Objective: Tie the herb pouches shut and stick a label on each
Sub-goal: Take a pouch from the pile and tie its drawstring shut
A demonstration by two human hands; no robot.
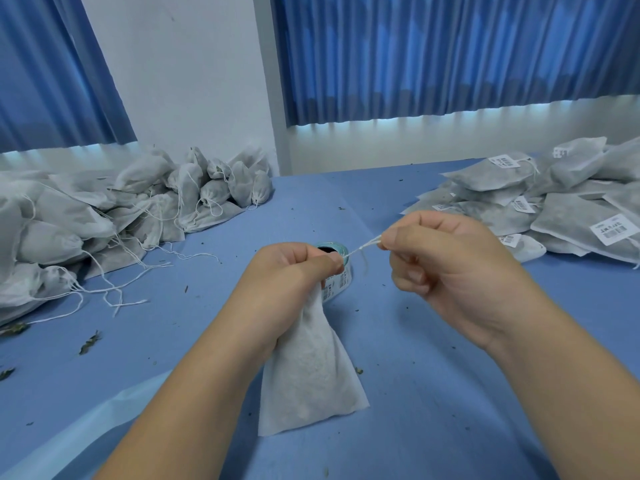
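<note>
A white herb pouch (311, 368) hangs upright in the middle of the view, its bottom edge just above the blue table (433, 393). My left hand (287, 278) grips the gathered neck of the pouch. My right hand (446, 261) pinches the white drawstring (363, 247) and holds it taut, out to the right of the neck. A roll of labels (337, 271) stands on the table right behind my left hand, partly hidden by it.
A heap of unlabelled pouches (104, 216) with loose strings fills the left of the table. A stack of flat, labelled pouches (554, 202) lies at the right. Herb crumbs (90, 342) are scattered on the cloth. Blue curtains (450, 53) hang behind.
</note>
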